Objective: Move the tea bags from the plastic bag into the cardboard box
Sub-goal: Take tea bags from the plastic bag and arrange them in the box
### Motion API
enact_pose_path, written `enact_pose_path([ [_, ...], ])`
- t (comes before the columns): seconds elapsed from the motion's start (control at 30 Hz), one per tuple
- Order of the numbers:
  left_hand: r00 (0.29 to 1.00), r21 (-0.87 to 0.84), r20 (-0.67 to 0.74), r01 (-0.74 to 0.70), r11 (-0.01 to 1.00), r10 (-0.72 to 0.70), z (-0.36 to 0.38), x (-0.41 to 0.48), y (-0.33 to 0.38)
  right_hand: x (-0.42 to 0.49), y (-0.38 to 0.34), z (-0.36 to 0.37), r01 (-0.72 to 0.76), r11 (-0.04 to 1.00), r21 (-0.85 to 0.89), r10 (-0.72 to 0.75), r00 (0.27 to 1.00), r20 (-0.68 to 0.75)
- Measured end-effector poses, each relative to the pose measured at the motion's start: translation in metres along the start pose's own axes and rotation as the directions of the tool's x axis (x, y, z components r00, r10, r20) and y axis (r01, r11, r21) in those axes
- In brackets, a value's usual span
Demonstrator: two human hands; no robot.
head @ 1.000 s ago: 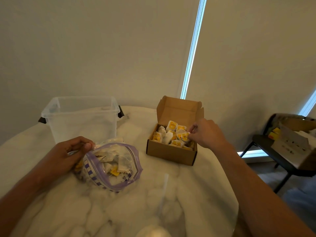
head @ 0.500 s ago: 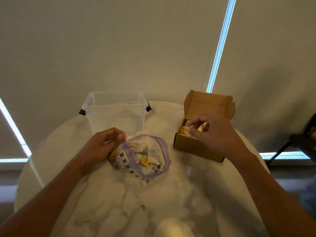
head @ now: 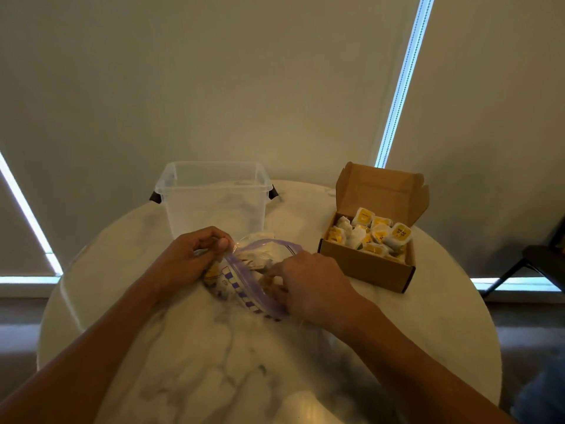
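Right hand [head: 308, 286] reaches into the mouth of the plastic bag [head: 241, 281], fingers curled among the tea bags [head: 213, 274]; grip not discernible. Left hand [head: 189, 258] pinches the bag's purple rim, mid marble table [head: 214, 362]. Half a second ago the right hand was over the cardboard box [head: 363, 267], which sits open to the right, full of yellow-labelled packets. Clear bin [head: 214, 203] stands just behind the bag.

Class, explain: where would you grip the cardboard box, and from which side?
Probably by the low side walls of the cardboard box, coming from the near side: its lid stands open at the far edge, and tea bags fill it to the rim.
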State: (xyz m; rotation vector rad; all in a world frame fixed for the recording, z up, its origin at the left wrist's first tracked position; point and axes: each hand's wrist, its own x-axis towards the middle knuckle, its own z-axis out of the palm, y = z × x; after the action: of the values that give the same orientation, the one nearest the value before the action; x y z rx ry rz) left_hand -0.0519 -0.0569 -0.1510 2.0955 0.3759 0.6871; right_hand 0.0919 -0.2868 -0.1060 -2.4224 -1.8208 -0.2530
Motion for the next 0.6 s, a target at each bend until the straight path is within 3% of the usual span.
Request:
enact_pose_path([
  [0.3,1.0,0.02,0.024,0.01,1.0,-0.01,0.001,-0.002,0.007,-0.004,0.0,0.0,-0.124,0.986,-0.115,0.127,0.992,0.022],
  [0.43,1.0,0.034,0.022,0.008,0.999,-0.009,0.002,-0.001,0.008,-0.002,0.002,0.003,-0.132,0.986,-0.102,0.127,0.99,-0.059],
  [0.5,1.0,0.043,0.011,0.01,0.999,-0.01,0.002,-0.001,0.007,-0.003,0.005,0.004,-0.132,0.991,-0.022,0.128,0.983,-0.131],
  [0.6,1.0,0.057,-0.001,0.019,0.998,-0.019,0.0,-0.001,0.005,-0.009,0.014,-0.001,-0.151,0.923,0.354,0.219,0.962,-0.161],
])
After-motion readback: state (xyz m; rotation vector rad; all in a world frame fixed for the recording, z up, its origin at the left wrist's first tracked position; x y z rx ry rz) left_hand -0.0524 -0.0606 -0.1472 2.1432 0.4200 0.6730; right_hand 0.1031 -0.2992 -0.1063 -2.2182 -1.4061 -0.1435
